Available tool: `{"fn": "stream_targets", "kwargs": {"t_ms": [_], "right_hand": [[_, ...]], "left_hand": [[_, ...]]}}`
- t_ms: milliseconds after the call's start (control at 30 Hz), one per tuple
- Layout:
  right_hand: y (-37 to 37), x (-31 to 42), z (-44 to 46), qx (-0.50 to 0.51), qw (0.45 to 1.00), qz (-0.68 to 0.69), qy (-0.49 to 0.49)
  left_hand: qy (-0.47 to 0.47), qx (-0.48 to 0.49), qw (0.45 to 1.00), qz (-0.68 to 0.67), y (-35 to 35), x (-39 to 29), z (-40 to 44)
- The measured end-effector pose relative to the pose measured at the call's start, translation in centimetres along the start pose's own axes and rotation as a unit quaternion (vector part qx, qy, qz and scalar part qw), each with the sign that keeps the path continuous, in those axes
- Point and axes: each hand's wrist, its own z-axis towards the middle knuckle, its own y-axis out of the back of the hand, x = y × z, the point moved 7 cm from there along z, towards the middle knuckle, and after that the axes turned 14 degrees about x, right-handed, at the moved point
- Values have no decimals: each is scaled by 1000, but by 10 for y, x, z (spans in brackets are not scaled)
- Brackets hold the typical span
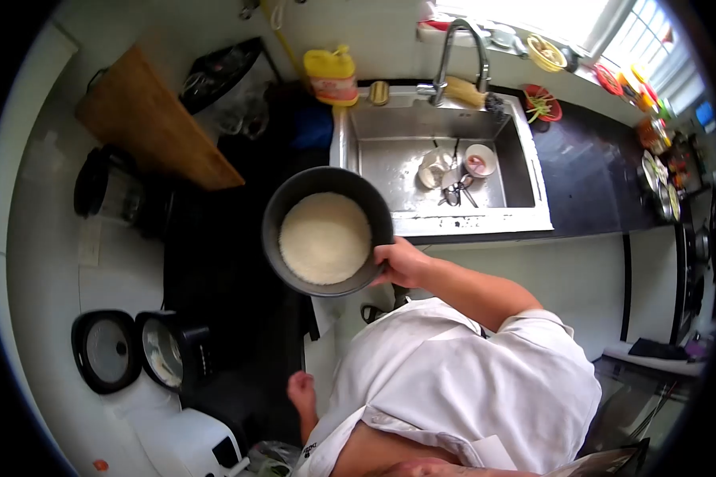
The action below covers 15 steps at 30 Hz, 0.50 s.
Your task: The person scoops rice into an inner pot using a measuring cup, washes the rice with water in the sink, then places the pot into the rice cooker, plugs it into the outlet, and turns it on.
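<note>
My right hand (pixel 402 262) grips the rim of a dark grey inner pot (pixel 275 254), thumb on the rim and fingers curled against its side. Pale, fine grains that look like uncooked rice (pixel 326 238) cover the pot's bottom. The pot is held up level in front of me, near the sink's left front corner. Low beside my body is my left hand (pixel 301 391), its fingers curled in and nothing visible in them. At the left, a black rice cooker (pixel 187 350) stands with its lid (pixel 106 352) swung open.
The steel sink (pixel 346 151) holds a small bowl (pixel 480 160) and utensils under a tall faucet (pixel 485 60). A yellow bottle (pixel 332 75) stands at its left corner. A wooden board (pixel 155 119) leans on the left wall. A white appliance (pixel 179 445) sits at lower left.
</note>
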Motion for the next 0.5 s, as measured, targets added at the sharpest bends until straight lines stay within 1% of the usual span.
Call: {"fn": "stream_targets", "kwargs": {"t_ms": [33,67,100,133,200,267,300,333,367,433,500], "right_hand": [[16,9,-13,-38,999,2,26],[32,18,-26,-45,997,9,60],[48,26,-38,-51,994,16,93],[59,37,-53,-69,989,28,125],[97,49,-70,-100,980,67,158],[125,63,-84,-124,967,103,200],[139,71,-91,-135,960,115,219],[160,76,-93,-136,957,133,220],[175,86,-97,-132,955,122,234],[208,100,-102,-127,955,122,240],[231,113,-109,-145,951,141,235]], "left_hand": [[10,-30,999,27,13,-26,30],[-10,-36,999,33,21,-59,58],[-66,-47,996,44,21,-99,85],[-99,-43,993,45,18,-128,110],[-131,-23,989,70,-4,-177,162],[-189,26,976,105,-54,-242,202],[-225,57,961,153,-86,-276,218],[-245,85,948,186,-122,-312,231],[-247,126,932,232,-158,-346,242],[-304,184,886,298,-230,-395,272],[-354,241,844,324,-302,-438,300]]}}
